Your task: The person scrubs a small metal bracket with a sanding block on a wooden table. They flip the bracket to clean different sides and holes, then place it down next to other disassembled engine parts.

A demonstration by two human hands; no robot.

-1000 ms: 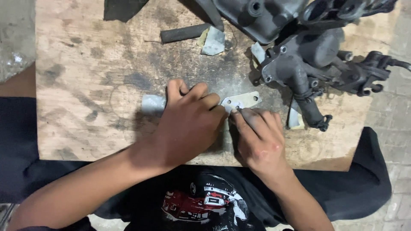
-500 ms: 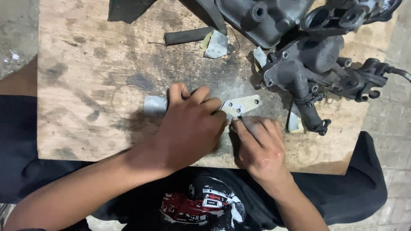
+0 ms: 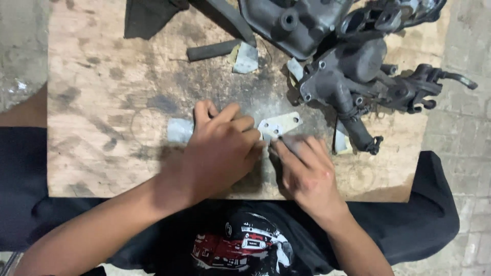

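Pale gasket sheet (image 3: 279,124) is lying flat on the wooden bench (image 3: 102,102), long axis running left-right, left hand (image 3: 220,153) pressing it down with curled fingers, right hand (image 3: 307,171) nearer its holed end, fingertips pinching something unclear.

Single head-worn view, straight down, close over the wooden board (image 3: 102,102).

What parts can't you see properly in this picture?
- Head view: most of the pale gasket sheet lies hidden under the left hand.
- Whatever the right hand pinches is blurred and covered by its fingers.
- The dark metal engine parts are cut off by the top edge.
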